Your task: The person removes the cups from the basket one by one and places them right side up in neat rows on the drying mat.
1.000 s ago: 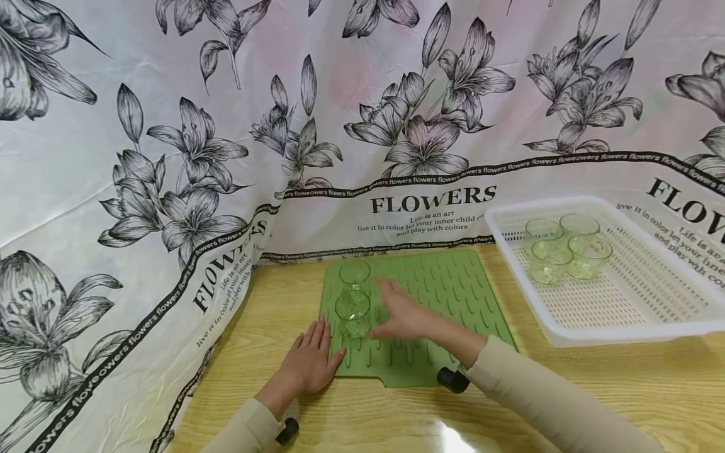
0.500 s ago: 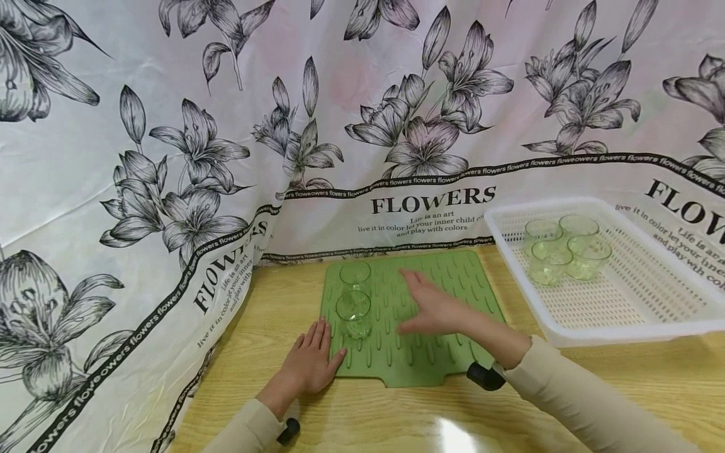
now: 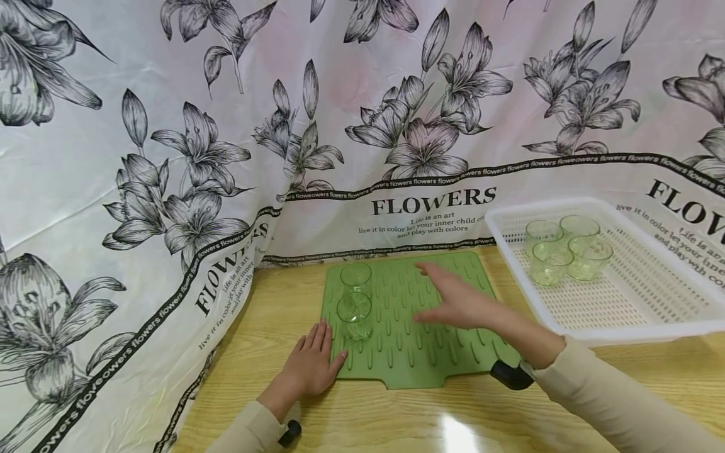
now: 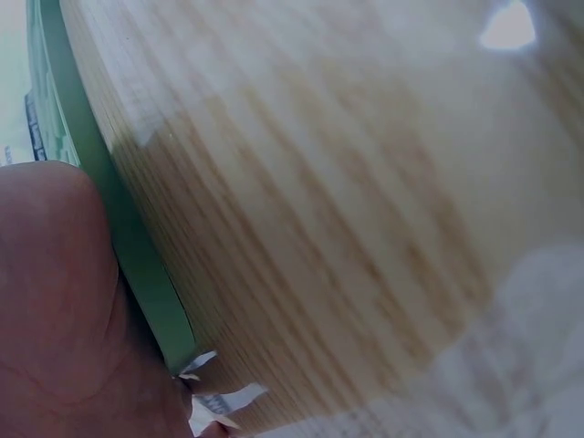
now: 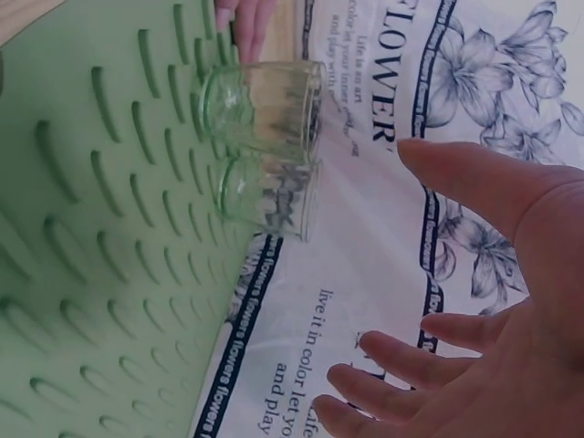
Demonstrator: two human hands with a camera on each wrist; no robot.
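Two clear green-tinted glasses stand upright at the left side of a green ridged mat, the near glass (image 3: 355, 314) in front of the far glass (image 3: 355, 277). My right hand (image 3: 461, 301) hovers over the mat (image 3: 396, 365), fingers and thumb spread apart with nothing between them. In the right wrist view the right hand (image 5: 493, 338) is away from both glasses. My left hand (image 3: 311, 365) lies flat on the wooden table, its thumb at the mat's left edge. In the left wrist view part of the left hand (image 4: 55, 292) shows beside the mat's green edge (image 4: 146, 274).
A white plastic basket (image 3: 640, 333) stands right of the mat, with several similar glasses (image 3: 589, 258) grouped toward its left side. Behind everything hangs a white flower-printed cloth (image 3: 317, 220), which also covers the left side. Wooden table (image 3: 396, 418) shows in front.
My right hand has moved right, away from the near glass, with its fingers still spread. The left hand and both glasses on the mat keep their places.
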